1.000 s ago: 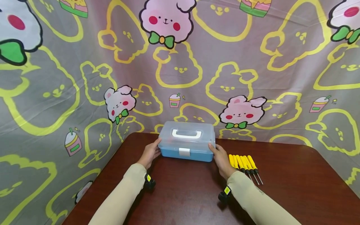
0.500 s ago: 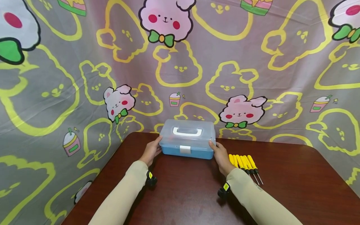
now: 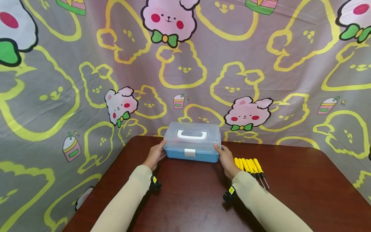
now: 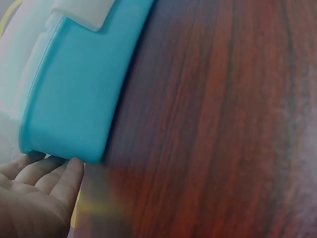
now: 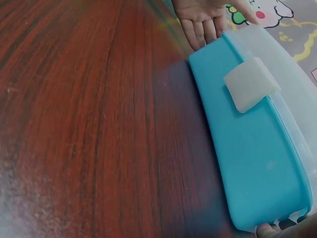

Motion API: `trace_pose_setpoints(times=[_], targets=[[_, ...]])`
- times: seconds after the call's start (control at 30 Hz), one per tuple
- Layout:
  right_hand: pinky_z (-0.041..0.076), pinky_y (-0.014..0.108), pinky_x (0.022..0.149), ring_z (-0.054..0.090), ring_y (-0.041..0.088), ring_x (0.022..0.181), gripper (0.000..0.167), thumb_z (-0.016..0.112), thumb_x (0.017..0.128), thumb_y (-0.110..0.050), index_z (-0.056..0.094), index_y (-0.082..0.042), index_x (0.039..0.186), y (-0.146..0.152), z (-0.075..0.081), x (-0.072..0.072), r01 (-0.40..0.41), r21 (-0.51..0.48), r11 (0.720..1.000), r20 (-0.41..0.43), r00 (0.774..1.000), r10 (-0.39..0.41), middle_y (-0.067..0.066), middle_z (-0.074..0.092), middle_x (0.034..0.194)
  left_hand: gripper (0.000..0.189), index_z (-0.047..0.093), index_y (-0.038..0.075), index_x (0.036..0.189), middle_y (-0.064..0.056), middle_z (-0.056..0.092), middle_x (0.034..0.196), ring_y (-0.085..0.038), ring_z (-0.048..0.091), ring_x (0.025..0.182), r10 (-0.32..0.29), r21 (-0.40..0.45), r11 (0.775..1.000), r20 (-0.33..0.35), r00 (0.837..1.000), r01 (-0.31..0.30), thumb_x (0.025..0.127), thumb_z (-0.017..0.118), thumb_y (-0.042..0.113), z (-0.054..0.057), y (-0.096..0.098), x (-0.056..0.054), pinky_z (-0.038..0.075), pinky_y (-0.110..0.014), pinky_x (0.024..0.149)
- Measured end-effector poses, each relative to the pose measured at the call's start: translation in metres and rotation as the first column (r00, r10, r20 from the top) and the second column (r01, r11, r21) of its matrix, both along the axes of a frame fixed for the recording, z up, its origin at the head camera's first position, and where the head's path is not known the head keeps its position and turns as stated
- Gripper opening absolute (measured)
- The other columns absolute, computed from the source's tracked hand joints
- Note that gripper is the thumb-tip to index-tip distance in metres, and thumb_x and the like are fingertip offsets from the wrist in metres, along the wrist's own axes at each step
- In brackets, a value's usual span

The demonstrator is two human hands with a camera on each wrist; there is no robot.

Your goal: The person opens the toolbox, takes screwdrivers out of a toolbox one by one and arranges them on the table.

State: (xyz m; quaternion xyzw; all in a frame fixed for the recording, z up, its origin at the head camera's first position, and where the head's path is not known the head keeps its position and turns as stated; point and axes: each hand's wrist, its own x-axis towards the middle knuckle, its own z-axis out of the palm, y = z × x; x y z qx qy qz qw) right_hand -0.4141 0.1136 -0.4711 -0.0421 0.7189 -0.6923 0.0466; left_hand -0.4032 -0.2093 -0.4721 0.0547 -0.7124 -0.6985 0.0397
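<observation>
A blue plastic toolbox (image 3: 203,156) with a translucent lid, a white carry handle (image 3: 192,134) and a white front latch (image 3: 190,152) stands at the far side of the table. Its lid is down. My left hand (image 3: 156,155) holds the left end, thumb on the lid's front corner and fingers against the side. At the opposite end my right hand (image 3: 227,160) grips in the same way. The left wrist view shows the left fingers (image 4: 44,176) touching the blue end wall. Only a small part of the right hand shows in the right wrist view.
Several screwdrivers (image 3: 252,165) with yellow handles lie side by side just right of my right hand, shafts pointing toward me. A dark red-brown wooden table (image 3: 185,199) lies under everything. Behind the toolbox hangs a patterned cloth (image 3: 197,96), close to the table's far edge.
The toolbox has shifted slightly away from me, toward the cloth, with both hands on its ends. The screwdrivers have stayed where they were. The head view has turned a little.
</observation>
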Motion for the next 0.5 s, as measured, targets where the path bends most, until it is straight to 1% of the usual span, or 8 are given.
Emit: trace_pose_setpoints(times=[0.07,0.13,0.2,0.27,0.33,0.4,0.47,0.5], targets=[[0.029,0.053,0.108,0.041,0.034,0.123,0.072,0.050,0.096,-0.056,0.038,-0.003,0.142,-0.001,0.000,0.000,-0.005,0.006,1.000,-0.014,1.000,0.005,0.017,0.045,0.136,0.094,0.031,-0.002,0.149,-0.023,0.037,0.148,-0.036,0.039,0.134,-0.029,-0.001,1.000,0.003,1.000,0.029,0.088,0.057,0.064,-0.001,-0.002,-0.001,0.037,-0.045,0.105],[0.030,0.053,0.107,0.042,0.034,0.125,0.071,0.050,0.097,-0.055,0.037,-0.003,0.143,-0.001,-0.002,0.002,-0.011,0.026,1.000,-0.027,1.000,0.012,0.017,0.046,0.137,0.093,0.028,-0.002,0.150,-0.024,0.033,0.150,-0.037,0.036,0.136,-0.064,0.010,0.998,0.029,0.998,0.063,0.090,0.055,0.063,-0.003,-0.004,-0.001,0.036,-0.046,0.106],[0.029,0.053,0.108,0.040,0.034,0.129,0.074,0.051,0.097,-0.054,0.034,-0.002,0.147,0.000,-0.006,0.005,-0.019,0.061,0.998,-0.033,0.999,0.021,0.018,0.043,0.142,0.091,0.024,-0.004,0.151,-0.027,0.030,0.151,-0.038,0.033,0.137,-0.107,0.007,0.994,0.068,0.992,0.107,0.093,0.053,0.060,-0.004,-0.009,0.001,0.035,-0.047,0.106],[0.029,0.053,0.108,0.036,0.035,0.134,0.078,0.053,0.098,-0.050,0.026,0.001,0.150,0.001,-0.010,0.009,-0.036,0.094,0.995,-0.033,0.999,0.039,0.020,0.037,0.148,0.086,0.022,-0.006,0.151,-0.029,0.029,0.150,-0.039,0.032,0.137,-0.138,-0.003,0.990,0.116,0.984,0.139,0.096,0.053,0.053,-0.004,-0.014,0.006,0.034,-0.047,0.107],[0.029,0.052,0.109,0.032,0.035,0.138,0.079,0.055,0.098,-0.045,0.020,0.002,0.152,0.003,-0.014,0.013,-0.049,0.110,0.993,-0.019,0.998,0.052,0.021,0.030,0.152,0.081,0.022,-0.008,0.149,-0.031,0.031,0.148,-0.041,0.034,0.136,-0.164,-0.031,0.985,0.155,0.974,0.170,0.099,0.053,0.046,-0.002,-0.018,0.011,0.034,-0.048,0.106],[0.030,0.051,0.109,0.030,0.037,0.139,0.079,0.056,0.099,-0.037,0.015,0.004,0.152,0.007,-0.016,0.018,-0.074,0.098,0.992,-0.011,0.997,0.076,0.023,0.026,0.153,0.074,0.025,-0.009,0.148,-0.031,0.036,0.146,-0.041,0.038,0.133,-0.184,-0.074,0.977,0.179,0.967,0.200,0.100,0.053,0.040,0.002,-0.021,0.016,0.035,-0.048,0.106],[0.032,0.050,0.108,0.033,0.037,0.137,0.074,0.057,0.099,-0.030,0.017,0.004,0.151,0.011,-0.017,0.022,-0.106,0.061,0.992,0.000,0.994,0.106,0.024,0.028,0.152,0.068,0.031,-0.010,0.145,-0.030,0.043,0.141,-0.040,0.045,0.129,-0.208,-0.110,0.967,0.188,0.960,0.231,0.101,0.054,0.036,0.005,-0.022,0.021,0.038,-0.047,0.104],[0.033,0.049,0.107,0.036,0.037,0.136,0.073,0.058,0.099,-0.028,0.019,0.004,0.151,0.012,-0.017,0.024,-0.124,0.042,0.991,0.009,0.992,0.123,0.024,0.031,0.151,0.066,0.033,-0.010,0.144,-0.029,0.047,0.139,-0.039,0.048,0.127,-0.230,-0.128,0.958,0.187,0.955,0.256,0.101,0.054,0.035,0.007,-0.022,0.025,0.040,-0.047,0.102]])
